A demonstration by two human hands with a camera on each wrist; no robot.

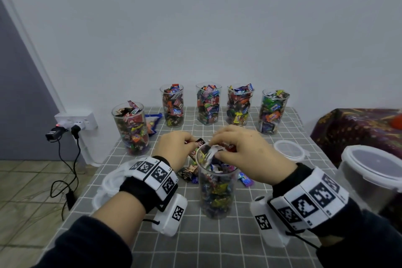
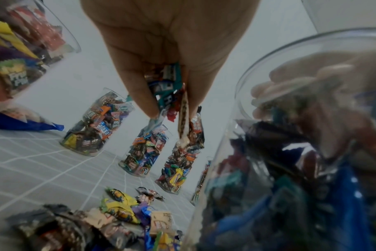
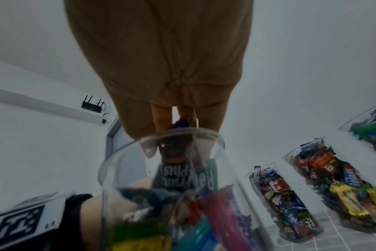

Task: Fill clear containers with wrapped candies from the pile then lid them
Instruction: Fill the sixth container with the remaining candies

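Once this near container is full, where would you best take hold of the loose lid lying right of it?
Judging by its pose, take the lid by its rim, coming from above at its near edge. It lies flat on the tablecloth, thin and round, so only the edge gives fingers purchase. The near container stands left of it.

"elaxa" on candy in back container (image 1: 173, 105) | "mentos" on yellow candy (image 3: 352, 201) | "LT" on wristband (image 3: 50, 225)
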